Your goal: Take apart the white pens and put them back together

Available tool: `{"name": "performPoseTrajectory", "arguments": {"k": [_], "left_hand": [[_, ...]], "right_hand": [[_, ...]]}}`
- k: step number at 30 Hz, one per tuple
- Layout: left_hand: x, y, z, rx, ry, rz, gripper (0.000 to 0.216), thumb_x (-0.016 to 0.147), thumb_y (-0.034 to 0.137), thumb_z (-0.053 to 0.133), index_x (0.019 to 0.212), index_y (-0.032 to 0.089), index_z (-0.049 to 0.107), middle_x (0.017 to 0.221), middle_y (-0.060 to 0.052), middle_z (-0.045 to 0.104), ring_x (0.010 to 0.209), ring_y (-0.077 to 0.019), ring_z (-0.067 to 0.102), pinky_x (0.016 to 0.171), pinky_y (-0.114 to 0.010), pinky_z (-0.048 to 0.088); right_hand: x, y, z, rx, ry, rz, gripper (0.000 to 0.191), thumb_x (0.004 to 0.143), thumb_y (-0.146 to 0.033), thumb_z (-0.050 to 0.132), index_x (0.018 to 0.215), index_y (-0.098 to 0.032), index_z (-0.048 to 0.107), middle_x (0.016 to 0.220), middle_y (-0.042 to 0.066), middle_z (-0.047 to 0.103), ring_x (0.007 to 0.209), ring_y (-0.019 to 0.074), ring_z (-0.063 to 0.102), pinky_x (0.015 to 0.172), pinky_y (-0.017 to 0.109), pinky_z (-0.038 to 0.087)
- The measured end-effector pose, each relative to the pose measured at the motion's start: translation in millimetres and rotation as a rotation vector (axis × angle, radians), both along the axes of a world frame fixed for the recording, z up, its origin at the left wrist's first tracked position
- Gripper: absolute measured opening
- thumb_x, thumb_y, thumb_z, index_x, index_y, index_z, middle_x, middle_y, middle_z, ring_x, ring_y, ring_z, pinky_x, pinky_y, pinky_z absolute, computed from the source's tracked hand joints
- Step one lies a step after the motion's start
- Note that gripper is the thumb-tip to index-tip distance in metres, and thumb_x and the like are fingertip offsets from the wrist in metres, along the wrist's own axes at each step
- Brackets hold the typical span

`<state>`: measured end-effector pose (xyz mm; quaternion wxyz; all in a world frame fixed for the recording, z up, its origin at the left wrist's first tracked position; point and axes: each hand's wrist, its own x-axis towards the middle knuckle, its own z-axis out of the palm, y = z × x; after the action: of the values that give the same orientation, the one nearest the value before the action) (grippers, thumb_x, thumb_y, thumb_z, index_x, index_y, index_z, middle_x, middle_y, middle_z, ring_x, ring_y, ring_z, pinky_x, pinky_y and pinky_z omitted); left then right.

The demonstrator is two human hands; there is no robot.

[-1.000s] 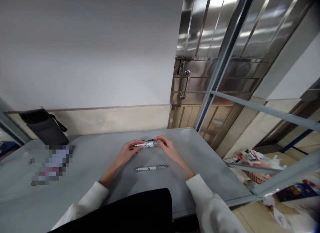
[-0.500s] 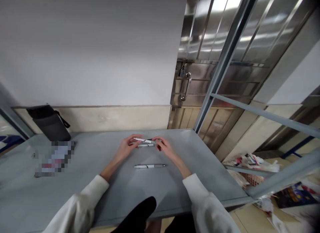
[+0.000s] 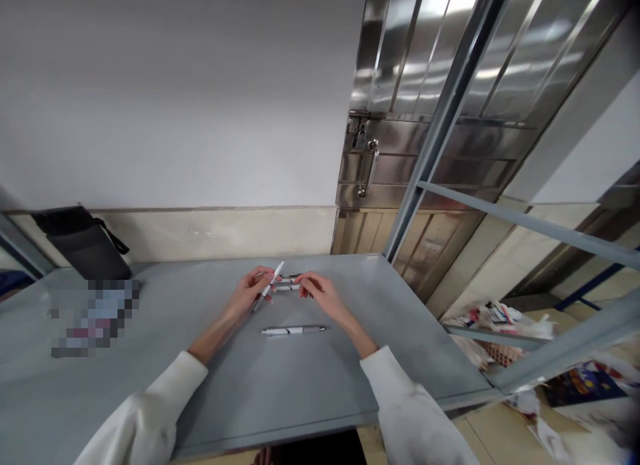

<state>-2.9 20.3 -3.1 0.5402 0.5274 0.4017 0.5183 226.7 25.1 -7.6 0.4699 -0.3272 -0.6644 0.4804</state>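
White and slim, a pen [image 3: 266, 291] is pinched in the left hand's [image 3: 246, 294] thumb and fingers, swung from near level half a second ago to point at one and seven o'clock, so that hand now seems to carry it alone. At its three o'clock the right hand [image 3: 324, 294] curls beside other pens [image 3: 287, 288], whether gripping one I cannot tell. Farther out, a lone pen [image 3: 294, 330] lies at four o'clock on the grey table [image 3: 280, 388].
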Motion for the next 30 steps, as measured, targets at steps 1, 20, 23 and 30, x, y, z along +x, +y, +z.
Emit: {"name": "performPoseTrajectory", "arguments": {"k": [1,20,23,30], "left_hand": [[1,0,0.2,0.008,0.009,-0.006,0.042,0.079,0.057,0.081,0.094,0.021,0.066,0.096,-0.005,0.076,0.073,-0.0163,0.066,0.054,-0.024,0.053],[2,-5,6.3,0.097,0.032,-0.013,0.045,0.083,0.062,0.073,0.08,0.018,0.065,0.086,-0.008,0.074,0.07,-0.0163,0.061,0.054,-0.024,0.048],[-4,0,4.6,0.12,0.053,0.025,0.04,0.086,0.058,0.07,0.08,0.019,0.064,0.084,-0.007,0.074,0.068,-0.0158,0.061,0.053,-0.023,0.047],[-9,0,4.9,0.144,0.126,0.043,0.035,0.089,0.053,0.065,0.081,0.02,0.063,0.086,-0.006,0.074,0.072,-0.0167,0.062,0.056,-0.025,0.047]], "right_hand": [[-3,0,0.7,0.006,0.016,-0.019,0.038,0.096,-0.055,0.058,0.101,-0.02,0.073,0.074,0.001,0.068,0.071,0.0173,0.059,0.07,0.031,0.045],[-34,23,36.3,-0.073,0.537,-0.252,0.044,0.087,-0.067,0.069,0.085,-0.024,0.062,0.078,0.0,0.063,0.076,0.017,0.062,0.079,0.033,0.053],[-21,25,45.9,-0.164,0.732,-0.19,0.034,0.086,-0.053,0.078,0.084,-0.024,0.06,0.067,-0.006,0.046,0.06,0.0109,0.048,0.064,0.025,0.049],[5,26,54.1,-0.322,0.88,-0.107,0.035,0.099,-0.036,0.055,0.068,-0.022,0.045,0.062,-0.007,0.024,0.05,0.0114,0.024,0.046,0.021,0.034]]}}
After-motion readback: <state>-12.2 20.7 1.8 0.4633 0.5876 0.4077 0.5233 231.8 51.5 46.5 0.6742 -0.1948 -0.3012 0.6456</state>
